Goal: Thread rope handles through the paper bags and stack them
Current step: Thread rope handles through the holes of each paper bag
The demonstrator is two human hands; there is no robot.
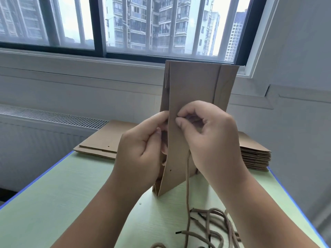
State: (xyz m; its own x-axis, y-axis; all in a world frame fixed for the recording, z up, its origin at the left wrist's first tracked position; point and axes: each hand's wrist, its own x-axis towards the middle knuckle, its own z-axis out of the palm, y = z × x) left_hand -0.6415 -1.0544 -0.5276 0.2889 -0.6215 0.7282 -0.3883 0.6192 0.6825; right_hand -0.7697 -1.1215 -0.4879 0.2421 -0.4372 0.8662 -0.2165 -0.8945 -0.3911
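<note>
A flat brown paper bag point(193, 86) stands on end at the middle of the green table point(71, 203), its open end down near me. My left hand point(141, 151) grips the bag's left panel edge, fingers tucked behind it. My right hand point(207, 135) pinches the tip of a brown rope handle point(187, 185) against the bag's front panel, at a hole I cannot see. The rope hangs down from that hand to the table. A second punched hole point(170, 170) shows lower on the panel.
A loose pile of brown ropes with black tips point(211, 226) lies at the near right of the table. A thick stack of flat bags point(256, 156) sits at the right, and two or three flat bags point(105, 140) lie at the far left. Wall, radiator and window stand behind.
</note>
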